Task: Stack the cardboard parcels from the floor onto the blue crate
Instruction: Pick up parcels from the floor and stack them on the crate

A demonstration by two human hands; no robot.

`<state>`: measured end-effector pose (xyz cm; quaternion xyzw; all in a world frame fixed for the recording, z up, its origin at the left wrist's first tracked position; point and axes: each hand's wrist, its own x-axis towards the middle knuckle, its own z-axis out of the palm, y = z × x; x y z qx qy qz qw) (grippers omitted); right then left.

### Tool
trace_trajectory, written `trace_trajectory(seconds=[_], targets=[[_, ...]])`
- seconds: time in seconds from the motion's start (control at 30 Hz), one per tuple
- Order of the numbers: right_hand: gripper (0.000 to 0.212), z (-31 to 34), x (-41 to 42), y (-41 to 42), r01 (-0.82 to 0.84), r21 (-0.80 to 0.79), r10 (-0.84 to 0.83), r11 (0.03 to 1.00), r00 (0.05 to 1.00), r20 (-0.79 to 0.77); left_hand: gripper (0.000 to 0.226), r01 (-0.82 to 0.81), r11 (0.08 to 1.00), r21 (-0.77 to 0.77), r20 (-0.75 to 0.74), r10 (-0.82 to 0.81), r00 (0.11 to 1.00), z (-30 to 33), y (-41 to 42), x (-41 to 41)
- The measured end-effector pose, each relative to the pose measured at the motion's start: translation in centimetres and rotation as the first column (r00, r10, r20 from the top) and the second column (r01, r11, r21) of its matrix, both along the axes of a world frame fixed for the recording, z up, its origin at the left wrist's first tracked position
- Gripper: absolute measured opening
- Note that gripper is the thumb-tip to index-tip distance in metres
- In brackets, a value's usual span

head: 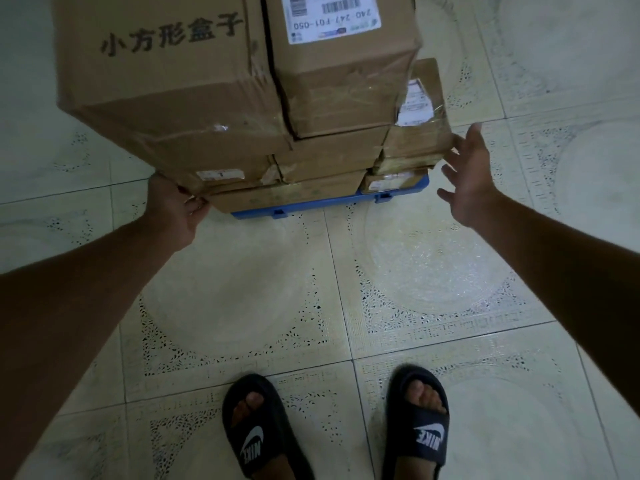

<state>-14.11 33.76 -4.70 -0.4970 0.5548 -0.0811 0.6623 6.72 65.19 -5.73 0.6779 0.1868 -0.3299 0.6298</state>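
Cardboard parcels are sitting stacked on the blue crate, so I'm judging the stack nearly done. I'm gripping the lower left corner with my left hand to steady it, while my right hand is hovering open, fingers spread, beside the small right parcel.
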Motion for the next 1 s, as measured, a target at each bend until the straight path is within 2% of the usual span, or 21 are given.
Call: trace_trajectory(seconds=[0.07,0.2,0.33,0.4,0.47,0.53,0.57,0.63,0.73,0.9,1.0], targets=[[0.058,-0.3,0.4,0.1,-0.034,0.003,0.034,0.999,0.999,-0.008,0.046,0.016,1.000,-0.009,-0.007,-0.016,1.000,0.0,-0.1,-0.1],[0.023,-0.6,0.8,0.5,-0.040,-0.039,0.039,0.998,0.999,-0.032,0.043,0.026,0.999,-0.024,0.004,-0.026,1.000,0.2,-0.3,-0.4],[0.040,-0.7,1.0,0.5,-0.055,-0.069,0.054,0.996,0.998,-0.023,0.044,0.073,0.997,-0.002,0.005,-0.073,0.997,0.3,-0.1,-0.3],[0.032,-0.4,1.1,0.5,-0.062,-0.082,0.061,0.995,0.998,-0.013,0.051,0.085,0.996,0.038,-0.025,-0.084,0.996,0.5,0.3,0.0],[0.026,0.5,1.2,0.6,-0.029,-0.153,0.030,0.988,1.000,0.003,0.055,0.047,0.996,0.073,-0.046,-0.044,0.998,1.1,0.9,0.4],[0.041,1.9,1.5,0.5,0.041,-0.256,-0.043,0.966,0.999,-0.005,0.056,0.003,0.996,0.093,-0.060,0.003,0.998,2.3,1.3,0.7],[0.049,3.0,1.8,0.5,0.071,-0.301,-0.080,0.951,0.997,-0.016,0.056,-0.014,0.995,0.095,-0.064,0.020,0.998,3.2,1.6,1.0],[0.049,6.0,3.3,0.7,0.067,-0.358,-0.083,0.931,0.996,-0.029,0.058,-0.034,0.995,0.096,-0.059,0.040,0.997,5.4,2.2,1.6],[0.045,11.3,7.0,1.4,-0.011,-0.461,0.008,0.887,1.000,-0.009,0.059,-0.063,0.995,0.079,-0.043,0.066,0.997,9.5,2.8,2.5],[0.046,21.3,15.7,4.4,-0.077,-0.670,0.132,0.738,0.991,0.032,0.056,-0.052,0.997,0.050,-0.018,0.053,0.998,15.6,3.7,4.2],[0.040,25.0,20.6,7.5,-0.108,-0.685,0.202,0.720,0.978,0.059,0.055,-0.026,0.999,0.037,-0.006,0.026,1.000,16.0,5.2,5.4]])
